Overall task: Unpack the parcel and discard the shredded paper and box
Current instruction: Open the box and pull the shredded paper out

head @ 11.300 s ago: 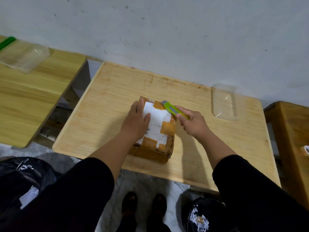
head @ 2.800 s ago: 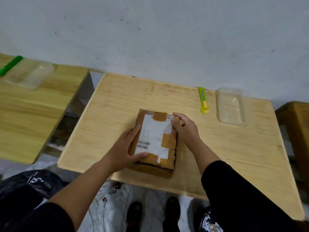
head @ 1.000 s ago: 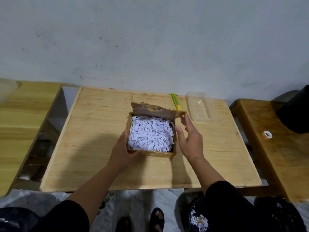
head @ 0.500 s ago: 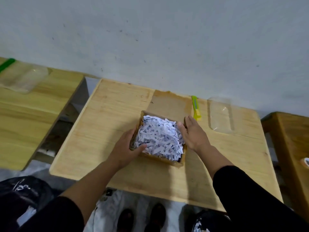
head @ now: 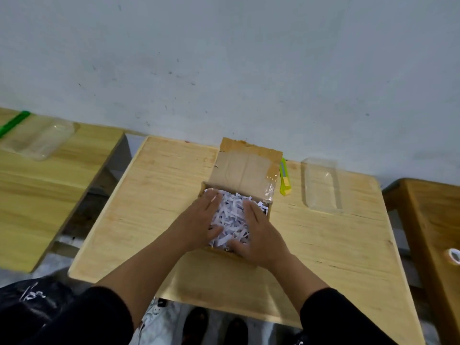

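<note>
White shredded paper [head: 232, 217] lies between left hand [head: 199, 220] and right hand [head: 258, 232].

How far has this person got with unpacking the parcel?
Done: the box is open, its lid folded back, and the cutter lies aside on the table. In hand: left hand and right hand press into the shredded paper. Left: removing the contents, discarding paper and box.

left hand [head: 199, 221], right hand [head: 258, 232], both flat, palms down
</note>
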Tool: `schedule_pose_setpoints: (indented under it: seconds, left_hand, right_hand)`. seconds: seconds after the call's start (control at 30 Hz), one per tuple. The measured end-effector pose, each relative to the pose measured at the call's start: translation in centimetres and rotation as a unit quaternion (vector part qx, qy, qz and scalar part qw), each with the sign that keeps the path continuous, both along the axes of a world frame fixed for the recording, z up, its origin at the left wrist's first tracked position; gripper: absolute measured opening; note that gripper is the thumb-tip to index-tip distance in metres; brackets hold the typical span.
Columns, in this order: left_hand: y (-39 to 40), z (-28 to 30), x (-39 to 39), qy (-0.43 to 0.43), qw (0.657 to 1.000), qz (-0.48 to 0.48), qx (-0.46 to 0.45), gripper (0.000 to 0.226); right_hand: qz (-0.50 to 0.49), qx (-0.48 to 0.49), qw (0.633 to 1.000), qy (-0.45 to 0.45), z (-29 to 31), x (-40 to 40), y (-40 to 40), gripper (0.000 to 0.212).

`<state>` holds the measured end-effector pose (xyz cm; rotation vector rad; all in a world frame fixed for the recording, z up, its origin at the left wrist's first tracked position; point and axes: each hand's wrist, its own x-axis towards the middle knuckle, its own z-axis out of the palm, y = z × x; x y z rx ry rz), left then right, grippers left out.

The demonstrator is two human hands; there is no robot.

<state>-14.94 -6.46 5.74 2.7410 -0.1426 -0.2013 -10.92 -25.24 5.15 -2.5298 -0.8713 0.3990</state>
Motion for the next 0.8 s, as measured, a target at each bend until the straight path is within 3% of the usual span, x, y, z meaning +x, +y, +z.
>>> schedule_pose_setpoints:
  seconds: [0.13, 0.37, 0.5, 0.63, 0.8]
  left_hand:
    - [-0.2, -0.4, 0.8, 0.044, 0.997, -0.051, 0.032, 0.088]
    - [-1.0, -2.3, 1.0, 0.113, 0.993, -0.007, 0.028, 0.087]
    - [-1.1, -2.7, 1.9, 0.161, 0.987, 0.020, -0.007, 0.094]
    - [-0.3, -2.0, 3.3, 0.260, 0.965, -0.018, -0.040, 0.113]
    - [0.1, -2.2, 3.8, 0.292, 0.954, -0.031, -0.054, 0.122]
  right_hand:
    - [-0.038, -0.008, 0.999, 0.024, -0.9, -0.5, 1.1, 0.098]
    - [-0.100, -0.038, 0.993, 0.056, -1.5, -0.7, 2.8, 0.107]
    - [-0.128, -0.076, 0.986, 0.080, -1.6, 0.0, 3.6, 0.112]
    - [-0.122, -0.131, 0.977, 0.119, -1.5, 0.9, 4.3, 0.118]
    - [-0.134, -0.100, 0.976, 0.140, -1.6, 1.1, 4.5, 0.127]
